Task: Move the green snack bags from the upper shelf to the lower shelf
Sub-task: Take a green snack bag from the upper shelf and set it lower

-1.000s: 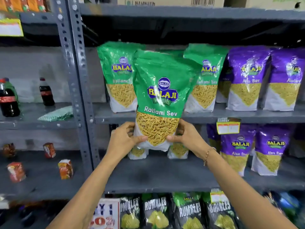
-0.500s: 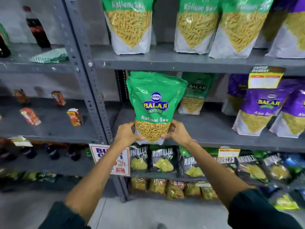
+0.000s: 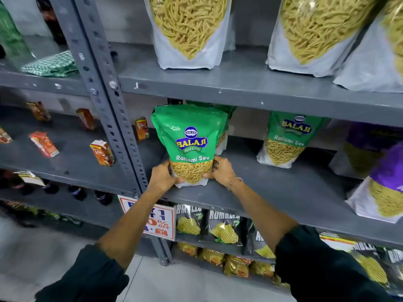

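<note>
A green Ratlami Sev snack bag (image 3: 190, 138) stands upright at the left end of the lower shelf (image 3: 283, 192), its base on or just above the shelf surface. My left hand (image 3: 161, 176) grips its lower left corner and my right hand (image 3: 220, 171) grips its lower right corner. Directly behind it a second green bag (image 3: 224, 127) is mostly hidden. Another green bag (image 3: 287, 140) stands further right on the same shelf. On the upper shelf (image 3: 239, 83), the bottoms of two more bags (image 3: 189, 33) (image 3: 314, 35) show, their tops cut off.
Purple snack bags (image 3: 383, 177) stand at the right of the lower shelf. A grey perforated upright (image 3: 109, 105) borders the bay on the left, with small juice cartons (image 3: 102, 152) on the shelf beyond it. Dark chip bags (image 3: 222, 227) and a sale sign (image 3: 157, 221) hang below.
Both hands have carried the green bag down from in front of the upper shelf and in onto the lower shelf. The view has tilted downward.
</note>
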`<state>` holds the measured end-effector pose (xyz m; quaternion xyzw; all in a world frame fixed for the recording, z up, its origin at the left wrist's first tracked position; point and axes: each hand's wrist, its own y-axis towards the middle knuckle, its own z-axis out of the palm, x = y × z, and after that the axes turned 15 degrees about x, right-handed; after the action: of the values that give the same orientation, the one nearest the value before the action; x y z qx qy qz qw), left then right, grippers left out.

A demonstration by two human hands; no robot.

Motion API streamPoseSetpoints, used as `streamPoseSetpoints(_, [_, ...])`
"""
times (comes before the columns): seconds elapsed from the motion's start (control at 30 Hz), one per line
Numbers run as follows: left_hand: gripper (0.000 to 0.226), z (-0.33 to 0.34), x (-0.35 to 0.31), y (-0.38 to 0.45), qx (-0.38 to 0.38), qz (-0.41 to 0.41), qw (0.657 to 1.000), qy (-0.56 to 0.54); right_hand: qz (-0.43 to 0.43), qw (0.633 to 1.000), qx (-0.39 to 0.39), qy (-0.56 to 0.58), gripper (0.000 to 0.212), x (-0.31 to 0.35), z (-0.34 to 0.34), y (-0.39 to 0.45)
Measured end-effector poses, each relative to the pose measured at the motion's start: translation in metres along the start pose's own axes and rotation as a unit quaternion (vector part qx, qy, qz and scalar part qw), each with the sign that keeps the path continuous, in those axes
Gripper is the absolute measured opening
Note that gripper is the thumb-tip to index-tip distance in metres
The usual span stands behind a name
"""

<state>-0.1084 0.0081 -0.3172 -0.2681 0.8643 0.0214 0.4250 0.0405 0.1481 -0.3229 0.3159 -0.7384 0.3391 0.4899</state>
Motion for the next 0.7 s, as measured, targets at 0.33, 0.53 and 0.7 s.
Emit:
streamPoseSetpoints(0.33, [0.066, 0.001, 0.003, 0.011, 0.011, -0.027, 1.0, 0.007, -0.004, 0.999, 0.036, -0.039, 0.067, 0.003, -0.004, 0.016])
streamPoseSetpoints(0.53, [0.053, 0.009, -0.018, -0.02, -0.102, -0.043, 0.993, 0.033, 0.001, 0.99, -0.052, -0.13, 0.061, 0.008, -0.002, -0.016])
streamPoseSetpoints(0.7, [0.021, 0.007, -0.066, -0.061, -0.048, 0.075, 0.996, 0.01, 0.006, 0.977, -0.149, -0.151, 0.017, 0.016, -0.006, -0.07])
